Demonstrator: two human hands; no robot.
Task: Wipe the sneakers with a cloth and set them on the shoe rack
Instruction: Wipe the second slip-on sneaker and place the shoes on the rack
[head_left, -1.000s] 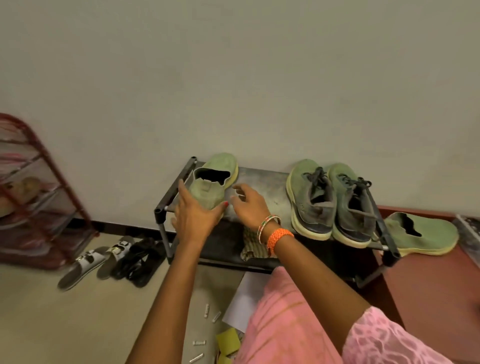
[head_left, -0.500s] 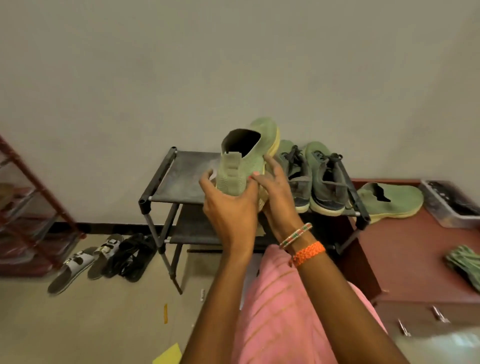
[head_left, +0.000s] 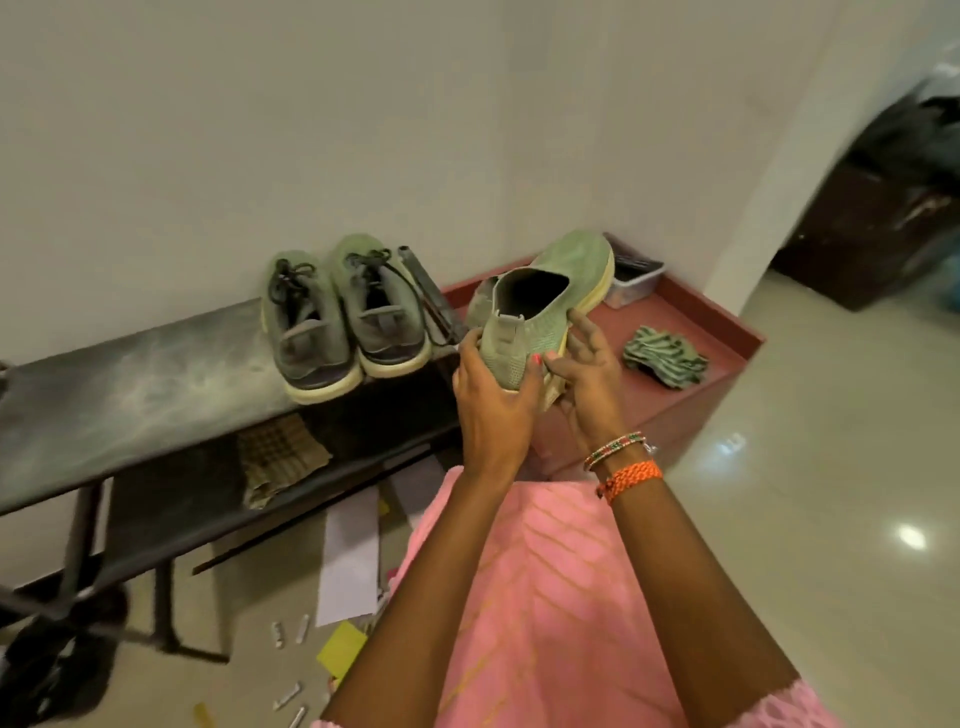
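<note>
Holding one light green slip-on sneaker (head_left: 545, 312) up in both hands, off the shoe rack (head_left: 156, 384) and out past its right end, over the red raised ledge (head_left: 670, 374); left hand (head_left: 493, 400) wraps the heel from below with thumb on the heel tab, a closed grip on the sneaker; right hand (head_left: 592, 374) cups the sole side with fingers partly spread, so more a support than a firm clamp. Toe points away toward the wall, opening faces the camera. Laced grey-green pair (head_left: 348, 317) sits side by side at the right end of the rack's top shelf, toes to the wall, rest of that shelf bare and dusty. Green striped cloth (head_left: 665, 356) lies bunched on the ledge, just right of the hands, not touched. Another checked rag (head_left: 280, 457) lies on the rack's lower shelf. Step in hand looks like the pick-up before wiping, no cloth in either hand yet. Next move likely needs the right hand freed to reach the striped cloth while the left keeps the heel hold, then rub upper and sole edge. Risk: one-handed heel hold lets the soft knit shoe droop or twist. Clear plastic tray (head_left: 634, 280) at the ledge's far corner is out of the way
</note>
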